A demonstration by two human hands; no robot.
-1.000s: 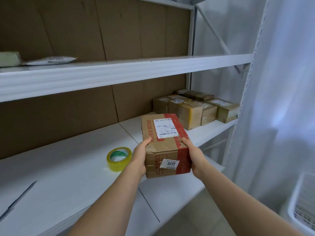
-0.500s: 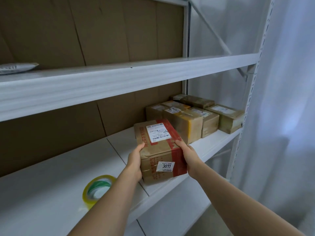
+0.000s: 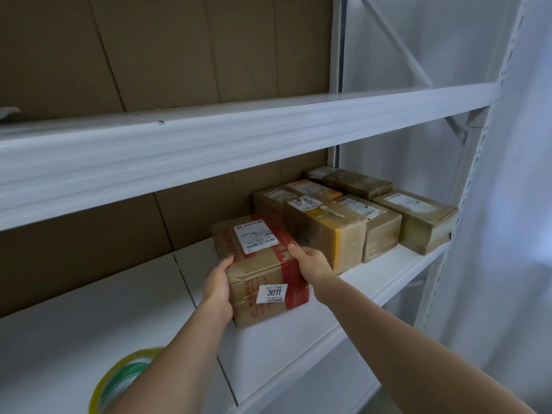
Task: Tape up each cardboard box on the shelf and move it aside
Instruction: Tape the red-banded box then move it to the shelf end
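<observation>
A brown cardboard box [image 3: 263,264] with red tape, a white shipping label and a "3011" sticker sits on the white shelf [image 3: 286,339]. My left hand [image 3: 217,289] grips its left side, thumb on the top edge. My right hand [image 3: 312,264] grips its right side. The box stands just left of a cluster of several taped boxes [image 3: 337,231] at the shelf's right end, nearly touching the nearest one. A roll of clear tape with a green core [image 3: 119,380] lies on the shelf at lower left, partly hidden by my left forearm.
An upper shelf board [image 3: 239,138] runs across above the boxes. Brown cardboard backing [image 3: 89,243] lines the rear. A white upright post [image 3: 466,204] and a white curtain [image 3: 522,234] stand at the right. Bare shelf surface stretches left of the held box.
Both hands have carried the box away from me and to the right, up to the cluster of boxes. The view has shifted right, so the tape roll sits lower left.
</observation>
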